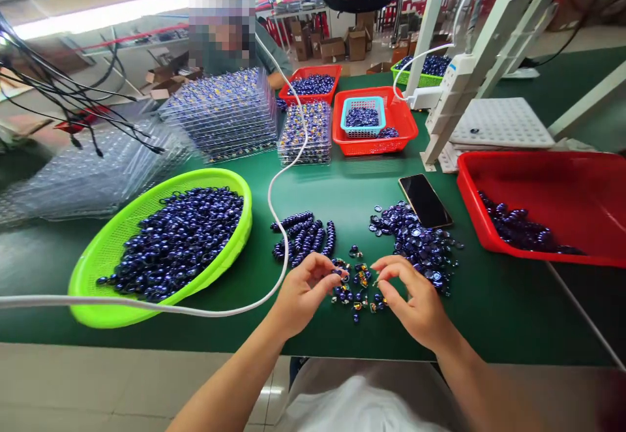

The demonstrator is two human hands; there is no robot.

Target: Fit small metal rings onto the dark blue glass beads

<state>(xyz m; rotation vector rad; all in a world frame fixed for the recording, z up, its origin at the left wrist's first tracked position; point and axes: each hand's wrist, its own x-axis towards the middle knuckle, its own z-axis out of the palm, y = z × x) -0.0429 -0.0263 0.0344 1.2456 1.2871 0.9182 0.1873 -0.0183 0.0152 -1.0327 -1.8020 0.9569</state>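
Now my left hand (303, 292) pinches a small blue piece (341, 273) at lower centre. My right hand (415, 301) is pinched shut too, on what I cannot tell. Scattered pieces (359, 290) lie between them, 1 phone (424, 200) beyond.

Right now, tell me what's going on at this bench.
A person's left hand and right hand both pinch pieces from a scatter of small blue parts on the green table. A green basket of blue pieces sits to the left, with a loose pile and a phone ahead.
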